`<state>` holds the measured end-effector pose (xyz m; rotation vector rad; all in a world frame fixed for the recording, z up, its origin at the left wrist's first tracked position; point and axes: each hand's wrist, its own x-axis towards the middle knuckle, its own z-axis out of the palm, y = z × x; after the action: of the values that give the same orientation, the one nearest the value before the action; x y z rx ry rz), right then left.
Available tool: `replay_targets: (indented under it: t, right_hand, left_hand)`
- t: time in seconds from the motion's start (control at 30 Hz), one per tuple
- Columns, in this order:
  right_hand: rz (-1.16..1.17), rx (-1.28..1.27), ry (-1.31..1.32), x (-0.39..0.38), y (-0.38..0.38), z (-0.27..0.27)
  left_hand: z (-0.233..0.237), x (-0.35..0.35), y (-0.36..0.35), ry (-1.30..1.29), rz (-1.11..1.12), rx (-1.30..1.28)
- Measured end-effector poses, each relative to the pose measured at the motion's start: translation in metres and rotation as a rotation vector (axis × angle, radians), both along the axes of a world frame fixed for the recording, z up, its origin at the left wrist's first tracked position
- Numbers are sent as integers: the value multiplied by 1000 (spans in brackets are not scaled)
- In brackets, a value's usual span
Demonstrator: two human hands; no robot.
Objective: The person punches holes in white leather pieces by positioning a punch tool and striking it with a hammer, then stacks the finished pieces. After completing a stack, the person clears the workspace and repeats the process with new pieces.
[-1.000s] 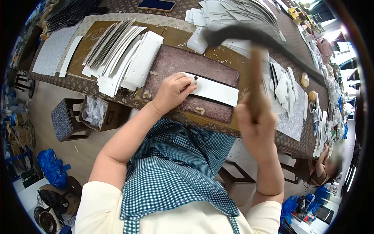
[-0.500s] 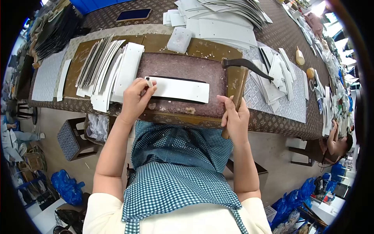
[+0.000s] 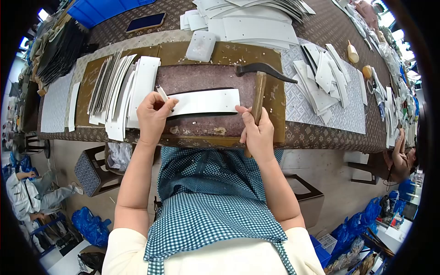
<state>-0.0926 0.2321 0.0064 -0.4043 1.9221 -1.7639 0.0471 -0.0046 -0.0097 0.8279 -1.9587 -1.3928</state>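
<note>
My left hand (image 3: pixel 153 117) is closed round a small punch (image 3: pixel 161 93), pinching the left end of the white strip (image 3: pixel 206 101). My right hand (image 3: pixel 256 133) grips the hammer (image 3: pixel 259 82), head resting on the pad (image 3: pixel 206 75). Probably positioning the strip between strikes. Next strike needs the punch upright on its mark.

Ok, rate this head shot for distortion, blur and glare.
Head view: heavy fisheye bows the brown patterned table and blackens the corners; the wooden-handled black hammer in the right hand, the small metal punch in the left hand and the long white strip are sharp; daylight blows out the top right; the person at the right rim is squashed.
</note>
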Motion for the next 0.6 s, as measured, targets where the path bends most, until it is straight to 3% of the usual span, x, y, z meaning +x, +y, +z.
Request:
replay_targets:
  t: [0.1, 0.17, 0.2, 0.3, 0.47, 0.6]
  right_hand:
    - [-4, -2, 1, 0, 0, -1]
    - [1, 8, 11, 1, 0, 0]
    - [2, 3, 8, 1, 0, -1]
    - [13, 0, 12, 1, -1, 0]
    - [6, 5, 18, 1, 0, -1]
    - [-7, 14, 5, 0, 1, 0]
  left_hand:
    - [1, -4, -3, -114, 31, -99]
    - [6, -2, -9, -130, 8, 53]
    - [18, -1, -7, -80, -8, 237]
    - [12, 5, -11, 86, 3, 427]
    - [10, -2, -11, 173, -89, 355]
    - [16, -46, 22, 166, -180, 242]
